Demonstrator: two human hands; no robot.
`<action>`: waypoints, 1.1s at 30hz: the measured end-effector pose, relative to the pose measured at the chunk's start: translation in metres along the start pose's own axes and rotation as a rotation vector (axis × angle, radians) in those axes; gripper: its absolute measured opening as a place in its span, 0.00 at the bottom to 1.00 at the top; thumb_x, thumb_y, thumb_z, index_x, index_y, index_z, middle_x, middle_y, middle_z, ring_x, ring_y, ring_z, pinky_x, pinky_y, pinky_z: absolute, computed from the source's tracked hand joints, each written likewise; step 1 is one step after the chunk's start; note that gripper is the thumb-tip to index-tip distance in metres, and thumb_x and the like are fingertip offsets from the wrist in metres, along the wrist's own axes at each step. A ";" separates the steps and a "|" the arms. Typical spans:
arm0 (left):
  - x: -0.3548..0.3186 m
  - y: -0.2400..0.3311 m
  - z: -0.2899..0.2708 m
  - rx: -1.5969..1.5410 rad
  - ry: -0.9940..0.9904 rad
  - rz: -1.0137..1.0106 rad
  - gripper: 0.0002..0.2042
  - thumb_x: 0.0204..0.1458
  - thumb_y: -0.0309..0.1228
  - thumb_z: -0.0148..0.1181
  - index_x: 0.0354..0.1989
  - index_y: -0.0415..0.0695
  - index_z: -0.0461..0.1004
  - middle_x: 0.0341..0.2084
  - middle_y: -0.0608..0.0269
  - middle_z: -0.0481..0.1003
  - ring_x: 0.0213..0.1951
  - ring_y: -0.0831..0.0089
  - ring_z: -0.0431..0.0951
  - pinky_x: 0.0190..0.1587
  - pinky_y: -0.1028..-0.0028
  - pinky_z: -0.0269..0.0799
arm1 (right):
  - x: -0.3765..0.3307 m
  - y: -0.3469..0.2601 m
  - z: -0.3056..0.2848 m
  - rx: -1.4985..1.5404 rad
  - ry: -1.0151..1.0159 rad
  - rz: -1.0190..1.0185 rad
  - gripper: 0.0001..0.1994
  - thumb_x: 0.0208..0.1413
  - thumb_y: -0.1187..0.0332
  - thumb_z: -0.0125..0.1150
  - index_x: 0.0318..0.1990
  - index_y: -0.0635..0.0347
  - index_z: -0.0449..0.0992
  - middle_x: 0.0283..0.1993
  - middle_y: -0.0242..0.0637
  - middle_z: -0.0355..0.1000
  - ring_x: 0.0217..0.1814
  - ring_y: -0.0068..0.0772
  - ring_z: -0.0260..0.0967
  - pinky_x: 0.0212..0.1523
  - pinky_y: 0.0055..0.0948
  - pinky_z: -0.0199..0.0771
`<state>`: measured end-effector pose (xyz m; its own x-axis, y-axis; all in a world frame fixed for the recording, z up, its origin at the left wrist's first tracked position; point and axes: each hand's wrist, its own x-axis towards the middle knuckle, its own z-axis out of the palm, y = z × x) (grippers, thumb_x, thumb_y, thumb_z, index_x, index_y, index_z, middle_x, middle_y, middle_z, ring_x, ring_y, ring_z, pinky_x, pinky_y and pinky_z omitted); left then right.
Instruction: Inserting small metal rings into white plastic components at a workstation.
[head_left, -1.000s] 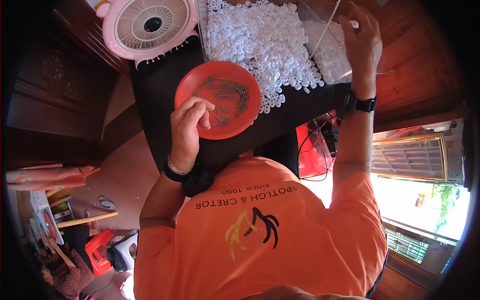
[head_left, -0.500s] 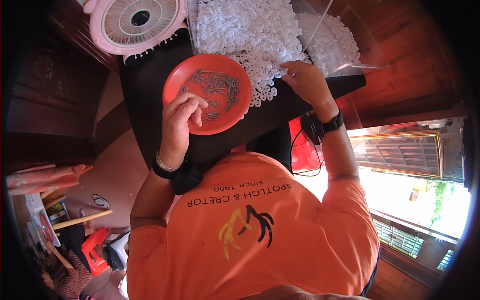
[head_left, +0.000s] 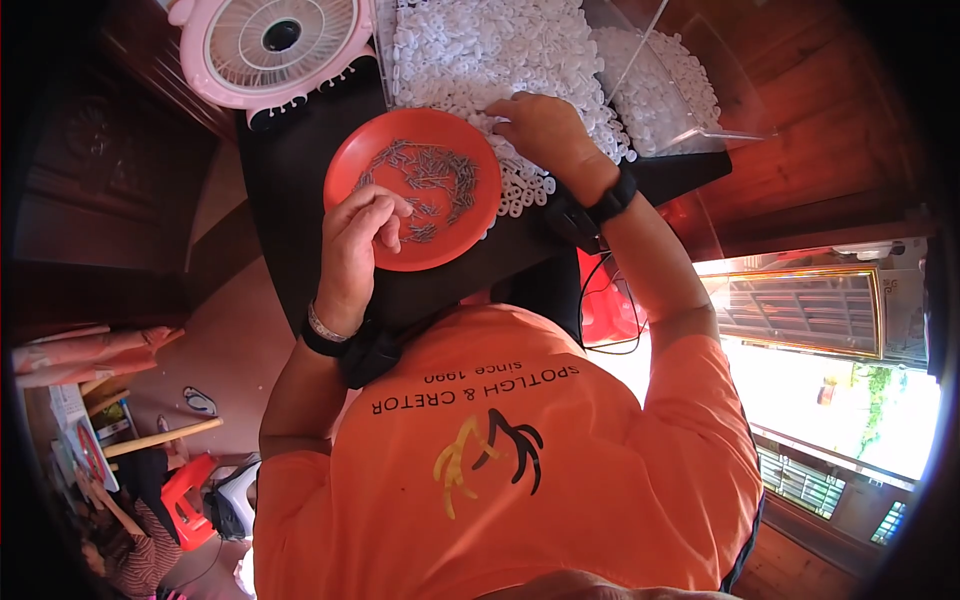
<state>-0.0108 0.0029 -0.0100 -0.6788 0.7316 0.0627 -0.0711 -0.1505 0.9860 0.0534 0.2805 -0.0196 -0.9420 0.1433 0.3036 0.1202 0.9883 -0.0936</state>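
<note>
My left hand (head_left: 352, 245) is over the near left rim of an orange-red plastic bowl (head_left: 345, 160). Its fingers are curled in with thumb and forefinger together; anything between them is too small to make out. Small grey metal pins or screws (head_left: 430, 165) lie scattered in the bowl. Just right of the bowl, my right hand (head_left: 548, 132) reaches over small white oval plastic pieces with holes (head_left: 525, 190). Its forefinger and thumb point left with a gap between them, and I see nothing held. A large heap of the white pieces (head_left: 480, 50) spreads behind it.
A clear plastic bin wall (head_left: 625, 70) stands at the back right, with more white pieces (head_left: 675, 85) behind it. A pink fan (head_left: 280, 35) sits at the far left of the black table (head_left: 290, 200). A red stool (head_left: 605, 300) is below the table's right side.
My right hand has moved left across the white pieces toward the bowl, and its thumb and forefinger have parted. My left hand stays almost in place.
</note>
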 end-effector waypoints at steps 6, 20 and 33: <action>0.001 -0.004 -0.003 0.007 0.007 -0.041 0.12 0.56 0.32 0.46 0.27 0.37 0.73 0.18 0.69 0.67 0.21 0.83 0.65 0.25 0.82 0.62 | 0.012 0.000 -0.010 0.033 -0.121 -0.021 0.10 0.51 0.60 0.54 0.37 0.51 0.77 0.31 0.41 0.74 0.37 0.45 0.72 0.37 0.40 0.71; -0.002 -0.003 0.002 -0.030 -0.029 -0.025 0.11 0.56 0.30 0.46 0.27 0.37 0.72 0.18 0.68 0.68 0.23 0.82 0.66 0.29 0.82 0.63 | -0.006 0.002 -0.028 0.687 -0.120 0.202 0.08 0.54 0.66 0.58 0.33 0.61 0.76 0.30 0.29 0.74 0.32 0.21 0.70 0.33 0.23 0.68; -0.002 -0.005 0.005 0.007 -0.067 0.109 0.08 0.57 0.31 0.48 0.31 0.40 0.69 0.18 0.72 0.65 0.22 0.85 0.63 0.26 0.82 0.58 | -0.015 -0.090 -0.043 1.365 -0.523 0.187 0.07 0.56 0.68 0.56 0.35 0.62 0.75 0.32 0.30 0.75 0.33 0.18 0.69 0.36 0.17 0.66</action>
<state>-0.0053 0.0053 -0.0146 -0.6320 0.7539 0.1792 0.0058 -0.2266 0.9740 0.0706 0.1916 0.0250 -0.9856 -0.0671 -0.1549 0.1477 0.1023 -0.9837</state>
